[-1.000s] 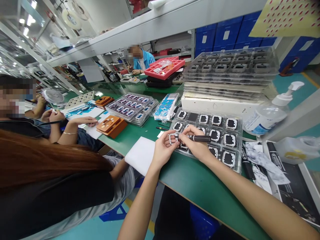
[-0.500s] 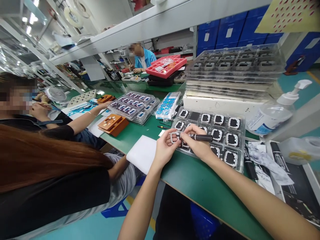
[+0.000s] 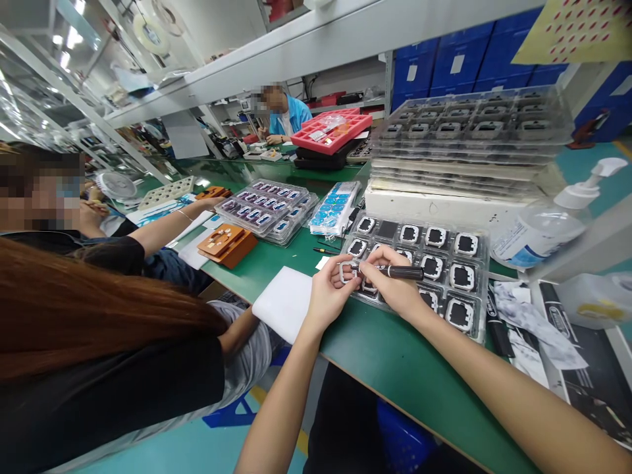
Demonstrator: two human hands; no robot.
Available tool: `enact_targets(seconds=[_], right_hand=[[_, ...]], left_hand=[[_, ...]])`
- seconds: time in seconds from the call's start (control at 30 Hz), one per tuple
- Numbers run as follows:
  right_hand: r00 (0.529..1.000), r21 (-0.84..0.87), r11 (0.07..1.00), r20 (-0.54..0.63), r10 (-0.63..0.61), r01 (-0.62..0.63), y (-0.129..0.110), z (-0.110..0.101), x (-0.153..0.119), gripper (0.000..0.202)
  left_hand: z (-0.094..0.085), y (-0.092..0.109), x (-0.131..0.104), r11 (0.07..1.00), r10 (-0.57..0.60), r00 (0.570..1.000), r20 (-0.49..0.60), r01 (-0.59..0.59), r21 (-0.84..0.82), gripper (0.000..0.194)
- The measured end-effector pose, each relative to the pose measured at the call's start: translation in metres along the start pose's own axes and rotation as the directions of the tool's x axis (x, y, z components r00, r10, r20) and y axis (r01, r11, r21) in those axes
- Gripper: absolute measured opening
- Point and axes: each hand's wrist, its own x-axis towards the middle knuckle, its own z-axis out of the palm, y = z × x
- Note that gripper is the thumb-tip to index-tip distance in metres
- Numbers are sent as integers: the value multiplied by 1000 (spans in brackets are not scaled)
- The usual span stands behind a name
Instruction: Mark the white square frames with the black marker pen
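Observation:
Between the fingers of my left hand (image 3: pixel 330 293) is a small white frame part (image 3: pixel 347 271), held over the near left edge of a clear tray (image 3: pixel 476 280). My right hand (image 3: pixel 392 283) grips a black marker (image 3: pixel 402 271), its tip end pointing left at the frame part; the exact contact is hidden by fingers. Several white frames with dark centres sit in the tray's compartments, such as one frame (image 3: pixel 462 276) on the right side. A white foam sheet (image 3: pixel 284 303) lies to the left of my left hand.
Stacked clear trays (image 3: pixel 469 125) rise behind on a white box (image 3: pixel 434 205). A pump bottle (image 3: pixel 548 220) and more markers (image 3: pixel 498 326) are on the right. Left are an orange fixture (image 3: pixel 227 245), purple-lined trays (image 3: pixel 261 204) and a seated person (image 3: pixel 123 316), whose arm reaches across the table.
The whole view has shifted slightly, so things appear a little further right. Both hands keep their holds on the frame part and the marker.

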Motion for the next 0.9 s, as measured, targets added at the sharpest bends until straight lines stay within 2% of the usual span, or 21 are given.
enact_targets(seconds=[0.9], right_hand=[[1000,8,1000,-3,-24,24,-2,1,-1,23]], left_hand=[[0,-1,0,999,2,1000,-4,-1,33,51]])
